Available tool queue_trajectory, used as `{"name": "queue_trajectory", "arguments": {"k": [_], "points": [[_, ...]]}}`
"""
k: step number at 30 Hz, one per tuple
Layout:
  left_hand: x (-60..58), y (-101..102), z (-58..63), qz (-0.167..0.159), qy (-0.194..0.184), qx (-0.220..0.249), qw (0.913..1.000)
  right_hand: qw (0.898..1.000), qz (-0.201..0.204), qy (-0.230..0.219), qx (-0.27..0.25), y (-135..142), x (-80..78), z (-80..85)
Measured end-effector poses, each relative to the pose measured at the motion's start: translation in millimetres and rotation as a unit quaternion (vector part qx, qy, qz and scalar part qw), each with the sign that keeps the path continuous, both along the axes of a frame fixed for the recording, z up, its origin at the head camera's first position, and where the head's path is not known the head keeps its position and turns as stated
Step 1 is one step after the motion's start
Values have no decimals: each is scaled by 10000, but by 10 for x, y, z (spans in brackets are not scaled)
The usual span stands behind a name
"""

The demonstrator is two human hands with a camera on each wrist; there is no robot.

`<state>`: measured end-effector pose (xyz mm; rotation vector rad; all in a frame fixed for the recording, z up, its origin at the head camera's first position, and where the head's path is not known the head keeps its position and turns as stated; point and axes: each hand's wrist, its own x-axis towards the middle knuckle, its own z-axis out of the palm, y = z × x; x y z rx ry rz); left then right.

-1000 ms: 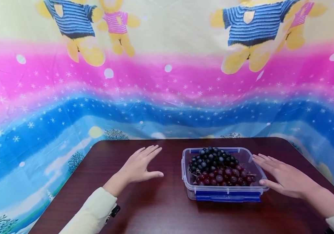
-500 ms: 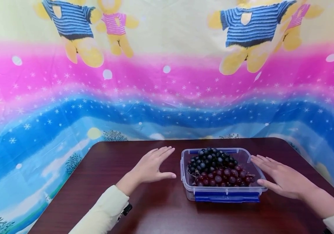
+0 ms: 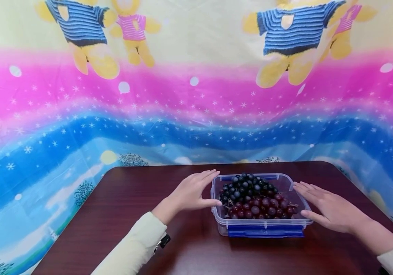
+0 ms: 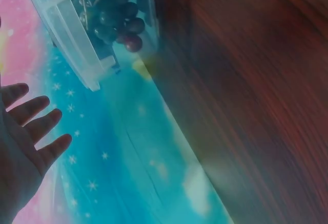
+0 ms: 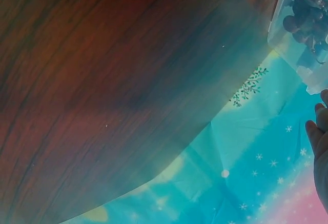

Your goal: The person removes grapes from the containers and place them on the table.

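Observation:
A clear plastic container (image 3: pixel 265 222) with a blue clip along its front stands on the table, right of the middle in the head view. Inside lie black grapes (image 3: pixel 246 188) at the back and red grapes (image 3: pixel 263 207) in front. My left hand (image 3: pixel 190 193) is at the container's left side, fingers straight and thumb apart; in the left wrist view a gap shows between fingertips and container. My right hand (image 3: pixel 334 208) is at the right side, fingers extended near the rim; whether it touches I cannot tell. Neither hand grips anything.
The dark red-brown wooden table (image 3: pixel 120 221) has rounded far corners. Behind and around it hangs a printed cloth (image 3: pixel 196 110) with bears and snowflakes. A dark band (image 3: pixel 162 243) shows at the left sleeve.
My left hand has moved right, up to the container's left side. The right hand has stayed beside the right rim. The container and grapes keep their place on the table.

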<state>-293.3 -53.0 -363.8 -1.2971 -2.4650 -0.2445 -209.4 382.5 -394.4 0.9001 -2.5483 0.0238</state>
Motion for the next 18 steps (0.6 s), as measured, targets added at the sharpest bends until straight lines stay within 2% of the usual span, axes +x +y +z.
{"name": "queue_trajectory", "arguments": {"k": [8,18], "points": [[-27,282,19,-172,-544,137,9983,10000,-51,4,65,8,4,2],[-42,567,18,32,-1138,-69,9935,9999,-81,-61,116,-10,20,33]]}}
